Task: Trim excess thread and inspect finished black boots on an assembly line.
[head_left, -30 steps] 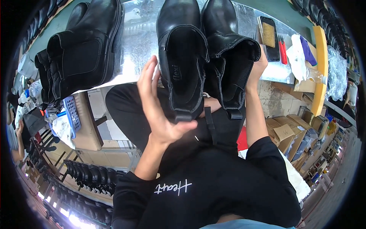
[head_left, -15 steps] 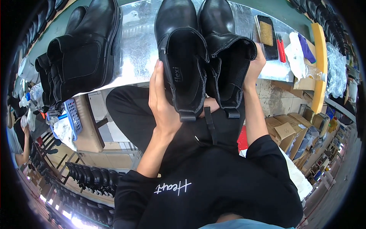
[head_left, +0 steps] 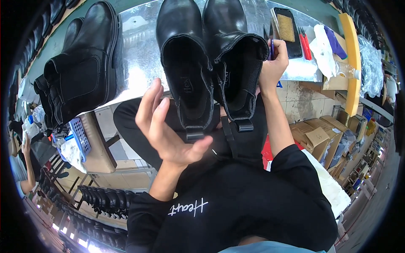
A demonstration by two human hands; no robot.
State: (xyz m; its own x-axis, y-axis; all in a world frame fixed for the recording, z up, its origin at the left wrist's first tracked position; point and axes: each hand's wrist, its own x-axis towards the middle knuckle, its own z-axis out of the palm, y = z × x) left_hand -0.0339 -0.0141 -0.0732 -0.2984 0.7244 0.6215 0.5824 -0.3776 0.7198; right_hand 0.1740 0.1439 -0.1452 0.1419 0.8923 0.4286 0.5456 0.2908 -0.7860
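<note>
A pair of black ankle boots stands side by side at the metal table's near edge, openings toward me: the left boot and the right boot. Each has a pull tab at its back. My left hand is off the left boot, close to its heel, fingers spread and holding nothing. Beyond the right boot's shaft, my right hand closes its fingers around the purple handle of what looks like a pair of scissors. The dark pointed blades face away from me; part of the handle is hidden by my fingers.
More black boots lie on the table at left. At right are a phone with a tan block on it, a red-handled tool, a white cloth and a yellow bar. Cardboard boxes stand below.
My left hand has let go of the left boot and opened. My right hand has left the right boot and taken hold of the scissors. The boots appear slightly further left in view.
</note>
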